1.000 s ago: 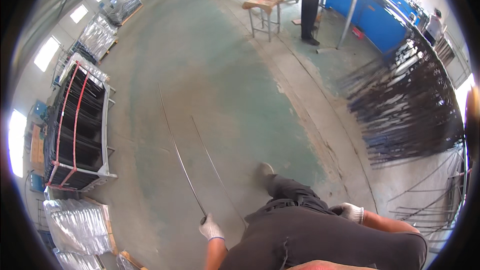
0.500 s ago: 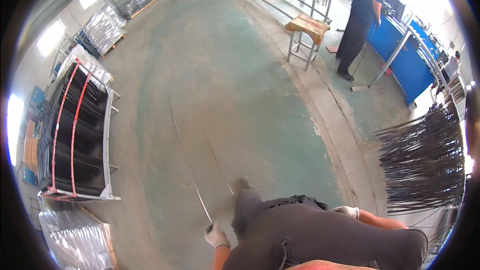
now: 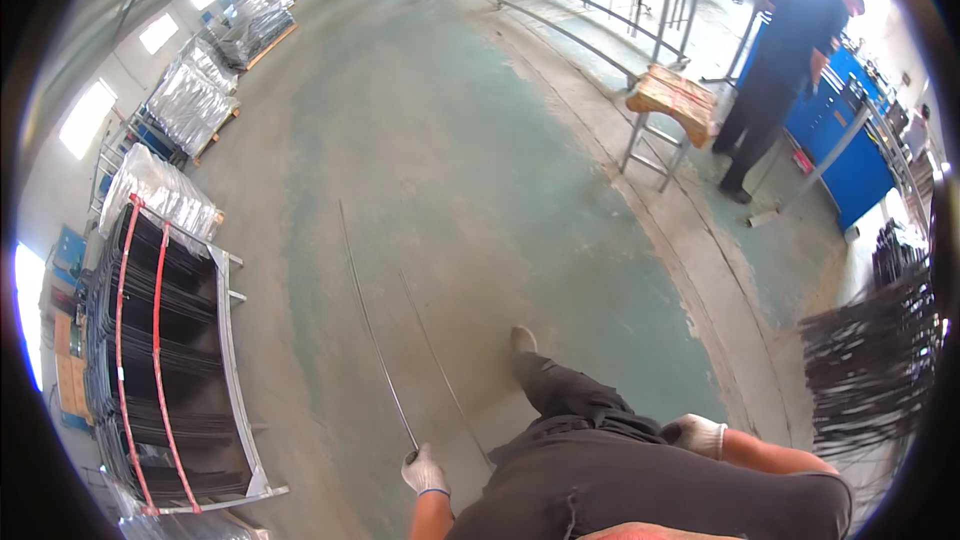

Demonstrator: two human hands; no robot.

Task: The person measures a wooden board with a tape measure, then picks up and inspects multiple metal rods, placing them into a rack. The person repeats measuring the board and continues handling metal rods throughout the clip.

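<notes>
Left hand [image 3: 427, 472], gloved, curled round the near end of a long thin rod [image 3: 372, 333] that slants ahead over the floor [image 3: 450, 140]; rod taken up, not yet set down. Right hand [image 3: 698, 436] beside the trousers [image 3: 573, 388], grip not discernible from here; loaded rack [image 3: 238, 380] at left

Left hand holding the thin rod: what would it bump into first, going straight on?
The way looks free for the left hand as far as shown, along the thin rod over the floor; any downward tilt is hard to judge.
</notes>
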